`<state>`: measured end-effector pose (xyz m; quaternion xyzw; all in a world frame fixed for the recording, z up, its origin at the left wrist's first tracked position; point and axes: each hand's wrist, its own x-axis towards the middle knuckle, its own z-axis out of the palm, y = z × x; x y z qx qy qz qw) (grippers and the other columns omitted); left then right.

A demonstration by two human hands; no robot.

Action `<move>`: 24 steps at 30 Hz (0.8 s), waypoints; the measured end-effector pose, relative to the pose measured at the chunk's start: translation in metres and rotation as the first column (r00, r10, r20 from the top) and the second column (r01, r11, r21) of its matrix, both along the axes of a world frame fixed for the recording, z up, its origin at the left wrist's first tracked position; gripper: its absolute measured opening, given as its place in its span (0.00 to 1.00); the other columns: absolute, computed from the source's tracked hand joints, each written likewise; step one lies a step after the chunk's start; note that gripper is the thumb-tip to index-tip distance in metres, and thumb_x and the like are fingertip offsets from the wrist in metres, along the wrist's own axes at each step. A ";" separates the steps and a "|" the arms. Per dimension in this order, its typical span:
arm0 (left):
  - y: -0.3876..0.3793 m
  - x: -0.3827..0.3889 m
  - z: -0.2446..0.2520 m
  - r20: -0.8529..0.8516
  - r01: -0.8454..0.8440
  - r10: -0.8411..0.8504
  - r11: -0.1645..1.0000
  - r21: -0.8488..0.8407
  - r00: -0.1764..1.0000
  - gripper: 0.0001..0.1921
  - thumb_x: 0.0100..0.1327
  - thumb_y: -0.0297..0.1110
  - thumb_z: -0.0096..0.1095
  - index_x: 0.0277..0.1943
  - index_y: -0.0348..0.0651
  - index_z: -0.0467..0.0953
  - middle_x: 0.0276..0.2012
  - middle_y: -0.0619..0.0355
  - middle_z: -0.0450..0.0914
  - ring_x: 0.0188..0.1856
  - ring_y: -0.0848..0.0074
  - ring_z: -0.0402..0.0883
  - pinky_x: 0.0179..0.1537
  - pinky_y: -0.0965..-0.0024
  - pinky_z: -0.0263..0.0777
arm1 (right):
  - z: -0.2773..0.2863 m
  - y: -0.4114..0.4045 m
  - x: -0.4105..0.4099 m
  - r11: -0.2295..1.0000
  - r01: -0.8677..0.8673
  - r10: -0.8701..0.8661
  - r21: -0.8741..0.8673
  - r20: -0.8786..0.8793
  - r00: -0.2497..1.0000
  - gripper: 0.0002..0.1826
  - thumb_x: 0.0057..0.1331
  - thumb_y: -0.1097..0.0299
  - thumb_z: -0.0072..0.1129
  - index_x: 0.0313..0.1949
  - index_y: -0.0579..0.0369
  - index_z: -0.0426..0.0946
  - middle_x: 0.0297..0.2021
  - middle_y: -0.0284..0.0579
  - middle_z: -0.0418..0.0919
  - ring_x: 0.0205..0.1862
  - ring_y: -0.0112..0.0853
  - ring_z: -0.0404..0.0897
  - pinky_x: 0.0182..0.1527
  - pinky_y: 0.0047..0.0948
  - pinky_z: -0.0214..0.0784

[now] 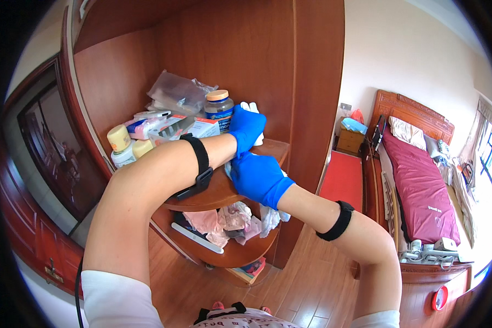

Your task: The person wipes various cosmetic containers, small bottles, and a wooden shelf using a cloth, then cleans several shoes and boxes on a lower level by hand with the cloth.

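My left hand (249,125), in a blue glove, is curled round white items (252,107) at the right of the upper shelf; what they are is hard to tell. Close below it, my right hand (258,178), also gloved in blue, grips a light patterned cloth (228,169) at the edge of the curved wooden shelf (213,192). Just left of my left hand stands a jar with an orange lid (218,96). Further left are an open box (205,126), clear plastic bags (174,92), a pink pack (147,126) and yellow-capped containers (119,138).
Pink and white clothes (213,223) and a white strip (197,238) lie on the lower shelf. Books (250,270) lie beneath it. The cabinet's side panel (315,90) rises at right, beyond it a bed (422,184) and nightstand (349,140). A dark red door (37,229) is at left.
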<state>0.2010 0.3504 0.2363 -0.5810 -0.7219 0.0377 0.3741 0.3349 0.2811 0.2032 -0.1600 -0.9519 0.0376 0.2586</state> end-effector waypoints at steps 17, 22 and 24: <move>-0.114 -0.021 0.095 0.743 -0.012 -0.664 0.746 0.666 -0.079 0.13 0.49 0.35 0.61 0.36 0.37 0.72 0.33 0.46 0.79 0.34 0.63 0.81 0.33 0.65 0.75 | 0.031 0.074 -0.058 0.980 0.179 -0.200 0.092 0.368 0.908 0.16 0.65 0.60 0.39 0.40 0.54 0.74 0.37 0.51 0.80 0.38 0.47 0.80 0.38 0.43 0.72; -0.094 -0.019 0.083 0.744 0.028 -0.659 0.746 0.665 -0.115 0.14 0.48 0.35 0.62 0.36 0.36 0.72 0.33 0.47 0.79 0.35 0.62 0.81 0.34 0.65 0.75 | 0.028 0.075 -0.068 0.971 0.170 -0.222 0.169 0.375 0.900 0.15 0.65 0.60 0.38 0.42 0.52 0.73 0.34 0.51 0.81 0.35 0.46 0.80 0.35 0.43 0.72; -0.081 -0.020 0.079 0.732 0.052 -0.681 0.730 0.682 -0.038 0.15 0.47 0.35 0.62 0.36 0.35 0.72 0.32 0.46 0.79 0.34 0.62 0.81 0.34 0.64 0.75 | 0.027 0.070 -0.059 0.959 0.209 -0.265 0.193 0.333 0.905 0.13 0.65 0.61 0.40 0.40 0.52 0.72 0.33 0.50 0.81 0.34 0.46 0.80 0.34 0.43 0.71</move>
